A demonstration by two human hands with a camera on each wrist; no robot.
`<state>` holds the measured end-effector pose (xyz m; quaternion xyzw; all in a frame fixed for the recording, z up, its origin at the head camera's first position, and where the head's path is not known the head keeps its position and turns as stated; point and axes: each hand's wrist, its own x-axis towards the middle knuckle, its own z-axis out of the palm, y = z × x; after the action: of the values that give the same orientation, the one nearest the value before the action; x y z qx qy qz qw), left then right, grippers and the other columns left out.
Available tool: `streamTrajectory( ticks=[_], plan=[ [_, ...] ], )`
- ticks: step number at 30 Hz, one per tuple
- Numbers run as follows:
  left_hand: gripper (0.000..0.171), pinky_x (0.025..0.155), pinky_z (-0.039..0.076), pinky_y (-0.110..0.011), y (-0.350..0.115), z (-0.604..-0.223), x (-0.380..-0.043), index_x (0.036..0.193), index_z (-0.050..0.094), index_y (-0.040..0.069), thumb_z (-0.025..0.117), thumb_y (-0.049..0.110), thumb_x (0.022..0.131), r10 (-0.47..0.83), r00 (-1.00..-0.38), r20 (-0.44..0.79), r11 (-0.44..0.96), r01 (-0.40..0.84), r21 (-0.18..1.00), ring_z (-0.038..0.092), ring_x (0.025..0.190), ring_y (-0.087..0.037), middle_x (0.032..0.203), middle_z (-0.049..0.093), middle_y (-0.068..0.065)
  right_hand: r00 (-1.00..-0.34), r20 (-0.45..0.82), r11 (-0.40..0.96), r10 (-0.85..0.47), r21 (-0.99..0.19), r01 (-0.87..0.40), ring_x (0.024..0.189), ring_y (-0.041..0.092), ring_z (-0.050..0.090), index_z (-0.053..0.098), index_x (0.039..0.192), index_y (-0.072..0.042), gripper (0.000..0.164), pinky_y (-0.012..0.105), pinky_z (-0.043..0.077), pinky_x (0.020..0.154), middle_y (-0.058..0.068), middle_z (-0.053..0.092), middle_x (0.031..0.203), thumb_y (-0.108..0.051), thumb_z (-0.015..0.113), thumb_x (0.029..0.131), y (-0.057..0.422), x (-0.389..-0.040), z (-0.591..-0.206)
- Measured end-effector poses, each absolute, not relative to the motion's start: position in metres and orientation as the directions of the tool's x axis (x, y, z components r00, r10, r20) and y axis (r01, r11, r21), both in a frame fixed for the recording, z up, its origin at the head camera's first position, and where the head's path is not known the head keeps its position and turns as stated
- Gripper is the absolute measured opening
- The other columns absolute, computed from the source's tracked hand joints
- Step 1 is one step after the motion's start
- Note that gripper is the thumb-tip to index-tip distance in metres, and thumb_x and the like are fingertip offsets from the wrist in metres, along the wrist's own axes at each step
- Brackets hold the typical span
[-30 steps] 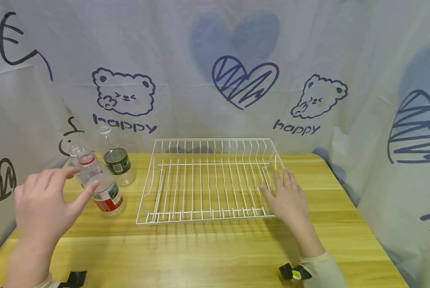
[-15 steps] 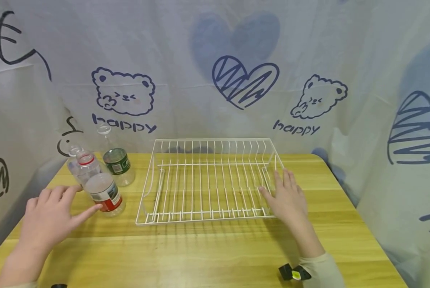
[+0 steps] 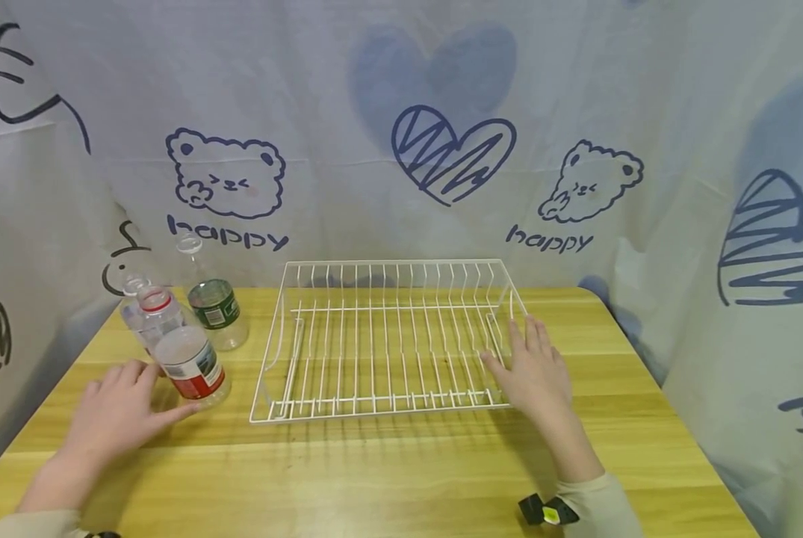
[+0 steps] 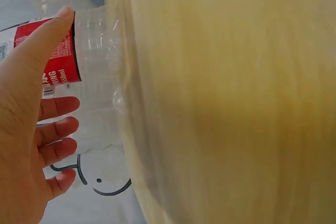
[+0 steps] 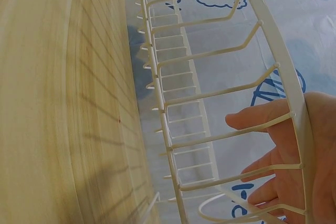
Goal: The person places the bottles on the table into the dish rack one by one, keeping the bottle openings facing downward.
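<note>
Clear plastic bottles without caps stand at the left of the table. The nearest bottle (image 3: 189, 366) has a red and white label and a red neck ring. My left hand (image 3: 119, 407) is low beside it, thumb and fingers spread on either side. In the left wrist view, the thumb (image 4: 50, 32) overlaps the red label (image 4: 58, 59), and the other fingers are apart and slightly bent. A white wire dish rack (image 3: 374, 412) occupies the middle. My right hand (image 3: 535, 370) rests at its right end, fingers extended over the side wires, holding nothing.
Behind the nearest bottle stand a green-labelled bottle (image 3: 214, 305) and another clear bottle (image 3: 131, 312), partly hidden. The wooden table (image 3: 347, 486) reaches back to a pale curtain (image 3: 347, 202) with bear and heart drawings, which also hangs along both sides.
My left hand has come down and slightly right, from beside the bottle's upper part to near its base. The right hand stays at the rack's right end; the bottles stand where they were.
</note>
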<state>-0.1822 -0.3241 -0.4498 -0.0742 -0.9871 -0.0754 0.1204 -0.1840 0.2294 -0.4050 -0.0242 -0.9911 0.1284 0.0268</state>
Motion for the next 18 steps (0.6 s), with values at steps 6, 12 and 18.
streamTrajectory(
  ticks=[6,12,18],
  plan=[
    [0.102,0.080,0.036,-0.067,-0.320,-0.454,-0.189,0.128,0.051,-0.003,0.063,0.079,0.070,0.121,-0.979,0.167,0.976,0.148,0.159,0.046,0.111,-0.049,0.123,0.052,-0.032,-0.997,0.045,0.965,0.055,-0.261,0.041,0.150,0.042,0.002,0.016,0.155,-0.005,0.086,0.062,0.013,0.117,0.024,0.001,0.162,-0.063,0.037,0.096,0.231,-0.184,-0.405],
    [0.104,0.084,0.034,-0.071,-0.315,-0.458,-0.196,0.131,0.048,-0.001,0.063,0.081,0.068,0.115,-0.988,0.099,0.964,0.135,0.228,0.045,0.112,-0.052,0.130,0.047,-0.031,-0.997,0.053,0.963,0.058,-0.266,0.042,0.150,0.043,0.002,0.016,0.155,-0.005,0.083,0.062,0.013,0.117,0.024,0.001,0.162,-0.059,0.041,0.097,0.231,-0.184,-0.406],
    [0.101,0.082,0.037,-0.071,-0.315,-0.460,-0.200,0.134,0.046,0.002,0.067,0.077,0.069,0.113,-0.989,0.097,0.952,0.136,0.276,0.047,0.112,-0.053,0.134,0.047,-0.030,-0.997,0.052,0.968,0.051,-0.250,0.037,0.150,0.042,0.003,0.016,0.155,-0.005,0.085,0.062,0.014,0.117,0.024,0.002,0.162,-0.062,0.039,0.096,0.230,-0.184,-0.405]
  ],
)
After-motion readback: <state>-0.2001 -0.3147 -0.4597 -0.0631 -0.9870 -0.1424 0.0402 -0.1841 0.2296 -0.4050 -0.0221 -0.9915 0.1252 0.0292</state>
